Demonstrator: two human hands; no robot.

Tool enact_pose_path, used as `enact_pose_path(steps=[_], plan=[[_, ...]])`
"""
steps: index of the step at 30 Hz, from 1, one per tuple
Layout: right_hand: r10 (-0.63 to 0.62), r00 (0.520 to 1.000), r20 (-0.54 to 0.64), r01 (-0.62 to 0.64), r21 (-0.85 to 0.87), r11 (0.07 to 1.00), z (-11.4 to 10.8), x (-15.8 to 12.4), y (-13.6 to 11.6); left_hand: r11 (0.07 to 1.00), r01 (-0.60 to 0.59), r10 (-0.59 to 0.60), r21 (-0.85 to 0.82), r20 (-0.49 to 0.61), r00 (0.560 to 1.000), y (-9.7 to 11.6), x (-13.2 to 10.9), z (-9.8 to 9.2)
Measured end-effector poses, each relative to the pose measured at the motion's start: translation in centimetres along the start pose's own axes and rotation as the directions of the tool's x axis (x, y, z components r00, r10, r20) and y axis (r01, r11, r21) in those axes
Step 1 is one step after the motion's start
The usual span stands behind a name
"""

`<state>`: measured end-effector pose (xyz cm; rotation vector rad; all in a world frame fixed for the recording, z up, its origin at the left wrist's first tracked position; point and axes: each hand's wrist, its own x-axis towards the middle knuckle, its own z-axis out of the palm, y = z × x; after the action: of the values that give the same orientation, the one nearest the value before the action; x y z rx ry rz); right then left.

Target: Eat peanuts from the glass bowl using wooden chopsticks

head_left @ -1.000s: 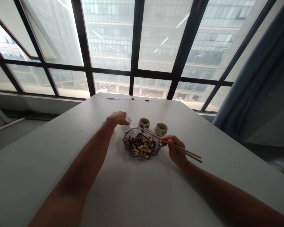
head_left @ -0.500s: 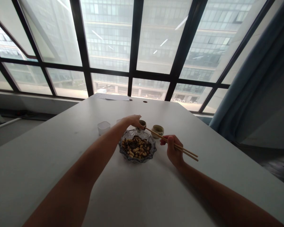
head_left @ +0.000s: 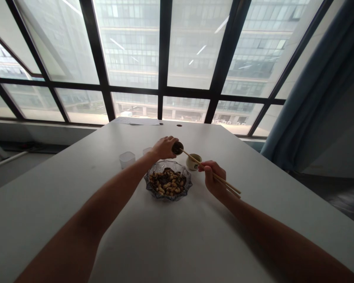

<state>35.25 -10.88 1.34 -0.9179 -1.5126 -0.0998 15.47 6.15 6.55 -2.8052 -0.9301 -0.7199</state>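
Work looks unfinished: on the desk (head_left: 153, 236), nuts (head_left: 171, 188) lie in the bowl (head_left: 182, 167) while the left hand (head_left: 164, 147) clasps a tilted cup (head_left: 177, 146) just beyond it and the right hand (head_left: 216, 177) pinches chopsticks (head_left: 191, 157) reaching the cup's mouth.

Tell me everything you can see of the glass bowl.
The bowl looks like clear, greyish glass, with a jagged, wavy rim. It stands upright on the white table, nearer the person than the left hand. Inside lie tan peanuts in their shells, mixed with dark bits too small to identify. The left forearm passes close by its left rim; whether they touch is unclear.
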Motion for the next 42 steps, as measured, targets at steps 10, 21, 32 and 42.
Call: enact_pose_path(steps=[10,21,32,42], plan=[[0.104,0.993,0.051,-0.105,0.017,0.994,0.4,0.9,0.4,0.999,-0.006,0.006,-0.043,-0.012,1.0,1.8,-0.5,-0.5],[0.303,0.95,0.08,-0.313,0.181,0.932,0.7,0.7,-2.9,0.87,0.482,-0.486,0.103,0.335,0.807,0.9,0.2,-0.5],[0.301,0.895,0.33,-0.362,0.139,0.922,0.8,0.9,-3.6,0.929,0.364,-0.37,0.07,0.245,0.896,0.5,-2.0,-1.3],[0.231,0.938,0.258,-0.265,0.107,0.958,0.7,0.7,-2.4,0.99,0.139,-0.131,0.021,-0.221,0.966,-2.3,-13.1,-4.5]])
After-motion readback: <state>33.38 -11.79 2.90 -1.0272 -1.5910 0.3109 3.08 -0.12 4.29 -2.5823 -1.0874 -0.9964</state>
